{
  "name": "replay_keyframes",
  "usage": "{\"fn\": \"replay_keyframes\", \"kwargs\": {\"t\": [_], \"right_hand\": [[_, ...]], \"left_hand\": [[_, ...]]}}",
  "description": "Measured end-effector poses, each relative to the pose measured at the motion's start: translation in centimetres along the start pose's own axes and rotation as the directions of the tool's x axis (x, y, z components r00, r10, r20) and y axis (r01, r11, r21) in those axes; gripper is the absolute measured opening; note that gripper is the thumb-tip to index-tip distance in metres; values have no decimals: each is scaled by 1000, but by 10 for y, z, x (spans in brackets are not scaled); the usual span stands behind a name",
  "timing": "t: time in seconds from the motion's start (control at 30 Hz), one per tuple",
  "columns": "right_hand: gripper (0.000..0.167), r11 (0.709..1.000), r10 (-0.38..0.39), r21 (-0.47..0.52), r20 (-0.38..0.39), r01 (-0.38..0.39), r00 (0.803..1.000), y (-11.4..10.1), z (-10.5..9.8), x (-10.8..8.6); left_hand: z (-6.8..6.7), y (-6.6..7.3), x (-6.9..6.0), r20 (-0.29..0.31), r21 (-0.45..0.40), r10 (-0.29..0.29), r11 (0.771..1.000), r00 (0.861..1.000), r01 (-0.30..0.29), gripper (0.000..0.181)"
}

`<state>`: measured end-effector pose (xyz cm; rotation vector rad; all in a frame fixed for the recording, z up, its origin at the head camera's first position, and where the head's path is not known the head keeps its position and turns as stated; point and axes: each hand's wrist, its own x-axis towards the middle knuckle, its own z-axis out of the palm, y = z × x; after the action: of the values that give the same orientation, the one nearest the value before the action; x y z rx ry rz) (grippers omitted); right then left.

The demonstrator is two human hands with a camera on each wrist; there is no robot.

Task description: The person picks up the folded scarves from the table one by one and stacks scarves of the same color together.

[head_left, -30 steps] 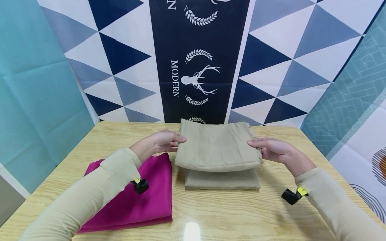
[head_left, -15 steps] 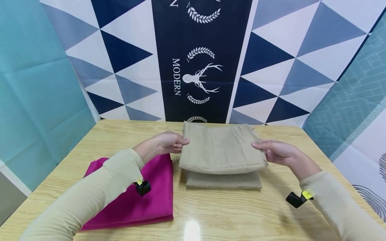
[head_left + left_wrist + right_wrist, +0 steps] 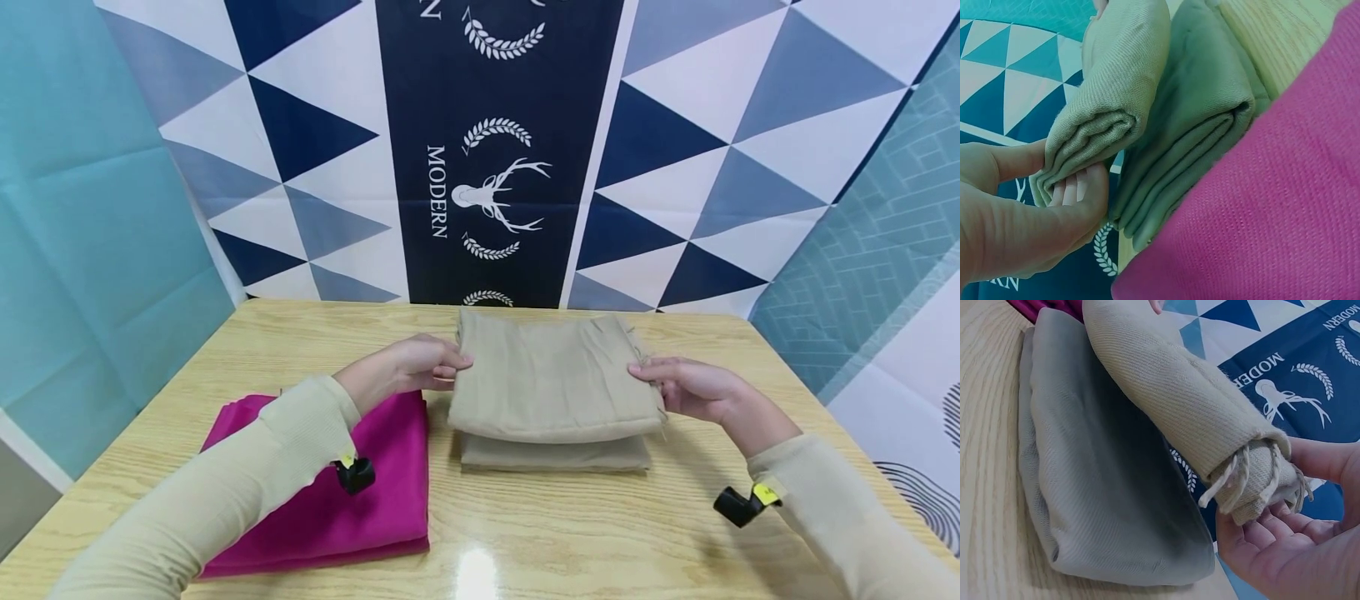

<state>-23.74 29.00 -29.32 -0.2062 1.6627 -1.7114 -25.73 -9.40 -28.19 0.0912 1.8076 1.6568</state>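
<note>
A folded beige scarf (image 3: 551, 379) with fringed ends hangs level between both hands, just above a second folded cloth. My left hand (image 3: 411, 364) pinches its left edge, thumb on top and fingers beneath; the left wrist view shows the rolled layers between them. At the fringed right edge, my right hand (image 3: 697, 387) grips the scarf the same way, and tassels (image 3: 1244, 478) stick out beside the fingers. Below lies a greyish-beige folded cloth (image 3: 555, 455) on the table; the left wrist view shows a gap between the two. Most of its top is hidden in the head view.
A folded magenta cloth (image 3: 375, 508) lies on the wooden table (image 3: 585, 542) at the left, partly under the left sleeve (image 3: 247, 471). A patterned curtain (image 3: 315, 167) stands behind the table's far edge, with teal sheeting (image 3: 90, 208) along the left side.
Both hands have lowered the beige scarf and shifted it slightly right, so the gap above the lower cloth is smaller. The lower cloth and the magenta cloth stay in place.
</note>
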Motion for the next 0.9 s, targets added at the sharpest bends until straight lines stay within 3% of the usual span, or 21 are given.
{"fn": "replay_keyframes", "kwargs": {"t": [0.3, 0.57, 0.9], "right_hand": [[15, 999, 31, 10, -40, -30, 999, 9, 0, -1], [16, 998, 24, 52, -26, -23, 999, 17, -1, -1], [22, 999, -5, 46, 3, 5, 1000, 17, -2, -4]], "left_hand": [[1, -8, 1, 25, -4, -27, 1000, 999, 27, 9], [6, -17, 6, -26, 38, -33, 999, 999, 34, 36], [9, -15, 7, -97, 36, -19, 999, 995, 22, 18]]}}
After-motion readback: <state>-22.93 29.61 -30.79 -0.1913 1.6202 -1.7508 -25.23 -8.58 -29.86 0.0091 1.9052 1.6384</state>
